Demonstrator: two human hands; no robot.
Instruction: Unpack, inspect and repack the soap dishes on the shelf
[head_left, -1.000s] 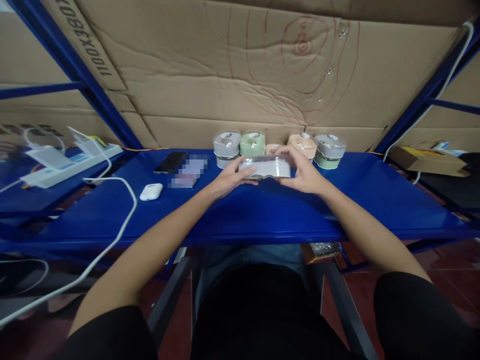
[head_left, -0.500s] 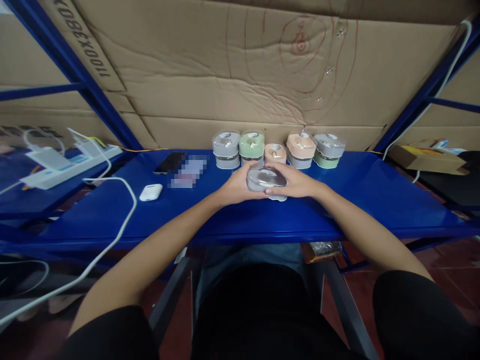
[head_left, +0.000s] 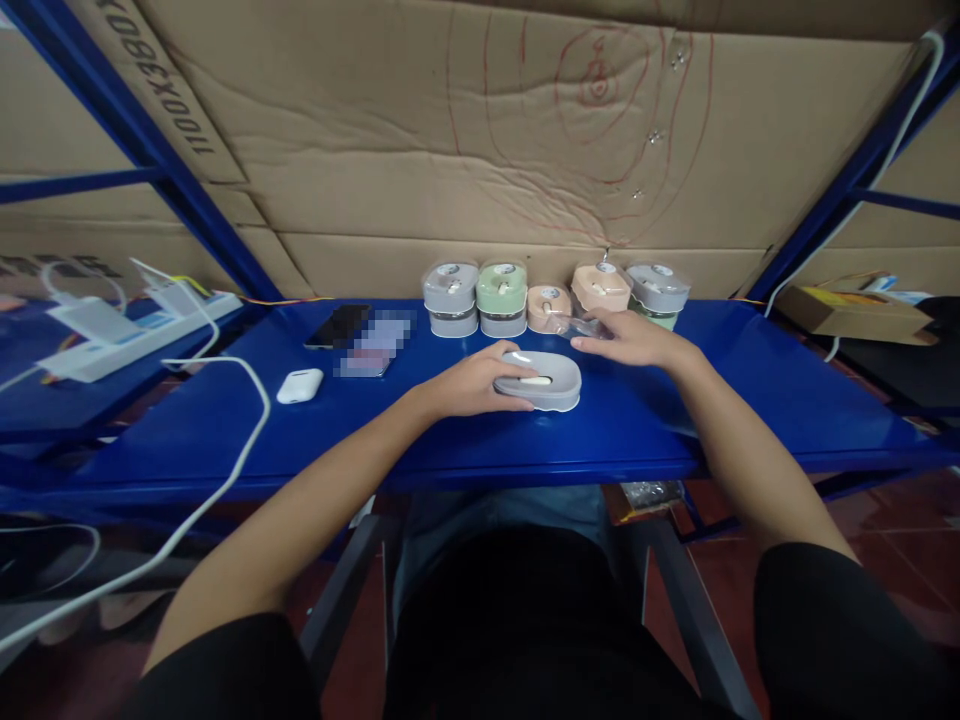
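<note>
A grey oval box [head_left: 561,378] without its clear lid rests on the blue table, a small pale piece in its middle. My left hand [head_left: 480,382] grips its left end, fingers over the rim and thumb at the front. My right hand [head_left: 626,338] holds a clear lid [head_left: 581,327] up and to the right of the box, in front of the lidded boxes. Behind stand a grey stack [head_left: 451,290], a green-topped stack [head_left: 502,290], a small peach box [head_left: 546,306], a peach-topped stack [head_left: 598,285] and a grey-over-green stack [head_left: 660,285].
On the left of the blue table [head_left: 450,450] lie a dark phone [head_left: 339,326], a blurred-out flat item [head_left: 375,345] and a white earphone case [head_left: 300,385]. A power strip [head_left: 105,350] with white cables is farther left. Cardboard [head_left: 375,150] rises behind.
The clear lid has come off the grey box and moved up and right in my right hand. My left hand has stayed at the box, whose inside now shows.
</note>
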